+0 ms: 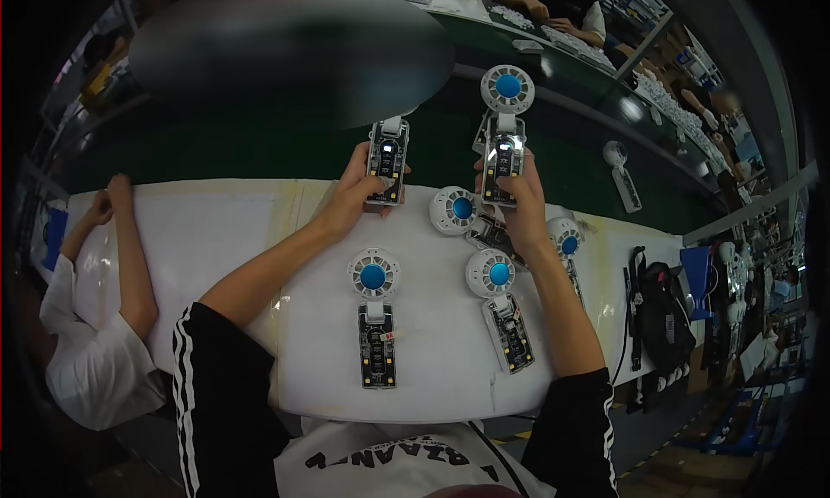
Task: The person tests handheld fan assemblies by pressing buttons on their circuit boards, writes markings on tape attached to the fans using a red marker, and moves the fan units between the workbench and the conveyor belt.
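My left hand grips a handheld fan unit with its circuit board showing; a blurred patch hides its head. Upright in my right hand is another fan unit, with a blue centre and a lit spot on its board. Both thumbs press on the boards. Below, a fan unit lies on the white table, and a second unit lies tilted to its right. A further unit lies beside my right wrist, and one more is partly hidden behind my right forearm.
A co-worker's arms rest on the white table at the left. Beyond runs a green conveyor, with a fan unit on it at the right. A black bag lies at the right. Other people work across the conveyor.
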`<state>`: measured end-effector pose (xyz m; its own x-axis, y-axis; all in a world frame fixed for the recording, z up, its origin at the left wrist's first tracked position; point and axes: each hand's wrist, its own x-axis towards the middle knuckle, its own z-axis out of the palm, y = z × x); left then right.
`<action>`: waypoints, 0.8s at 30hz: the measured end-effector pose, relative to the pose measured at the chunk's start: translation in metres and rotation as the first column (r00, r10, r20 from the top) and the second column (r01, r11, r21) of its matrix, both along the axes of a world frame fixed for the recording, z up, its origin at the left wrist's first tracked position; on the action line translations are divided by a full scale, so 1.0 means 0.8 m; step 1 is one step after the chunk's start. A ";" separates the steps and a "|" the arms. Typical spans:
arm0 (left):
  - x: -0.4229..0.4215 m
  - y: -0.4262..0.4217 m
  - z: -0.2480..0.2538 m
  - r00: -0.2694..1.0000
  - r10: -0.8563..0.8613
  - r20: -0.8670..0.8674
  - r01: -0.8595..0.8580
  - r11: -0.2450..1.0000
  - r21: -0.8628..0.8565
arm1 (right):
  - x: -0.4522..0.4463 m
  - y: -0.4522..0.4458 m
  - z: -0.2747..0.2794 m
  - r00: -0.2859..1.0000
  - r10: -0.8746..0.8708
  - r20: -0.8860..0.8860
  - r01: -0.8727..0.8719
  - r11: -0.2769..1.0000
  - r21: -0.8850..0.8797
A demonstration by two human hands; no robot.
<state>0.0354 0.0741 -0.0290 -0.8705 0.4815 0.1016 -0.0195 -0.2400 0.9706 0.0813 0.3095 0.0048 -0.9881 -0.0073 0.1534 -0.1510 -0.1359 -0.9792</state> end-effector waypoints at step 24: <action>-0.081 -0.069 0.124 0.922 0.282 -0.267 -0.388 0.671 -0.631 | -0.120 0.070 0.058 0.893 -0.416 0.175 0.283 0.818 0.501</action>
